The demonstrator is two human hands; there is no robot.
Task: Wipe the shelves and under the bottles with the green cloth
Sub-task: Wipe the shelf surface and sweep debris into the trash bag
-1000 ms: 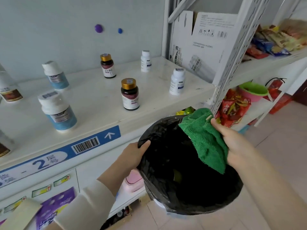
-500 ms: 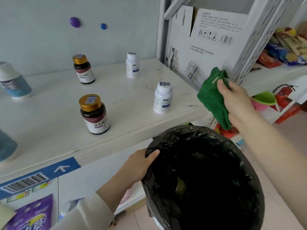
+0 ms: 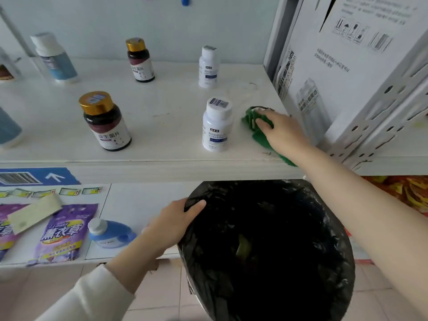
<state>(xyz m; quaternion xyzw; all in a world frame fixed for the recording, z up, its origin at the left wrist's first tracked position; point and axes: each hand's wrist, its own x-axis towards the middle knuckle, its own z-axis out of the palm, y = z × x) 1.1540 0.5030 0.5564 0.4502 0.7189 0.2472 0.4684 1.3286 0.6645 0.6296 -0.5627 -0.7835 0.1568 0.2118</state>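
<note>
The green cloth (image 3: pixel 254 126) is pressed flat under the right hand (image 3: pixel 281 132) at the shelf's (image 3: pixel 162 117) right end beside a white bottle (image 3: pixel 216 125), so wiping seems barely started, bottles unlifted, while the bin bag (image 3: pixel 266 246) is gripped by the left hand (image 3: pixel 178 218).

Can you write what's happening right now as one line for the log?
step: wiping shelf | right hand: pressing green cloth beside white bottle | left hand: gripping black bin bag rim
</note>
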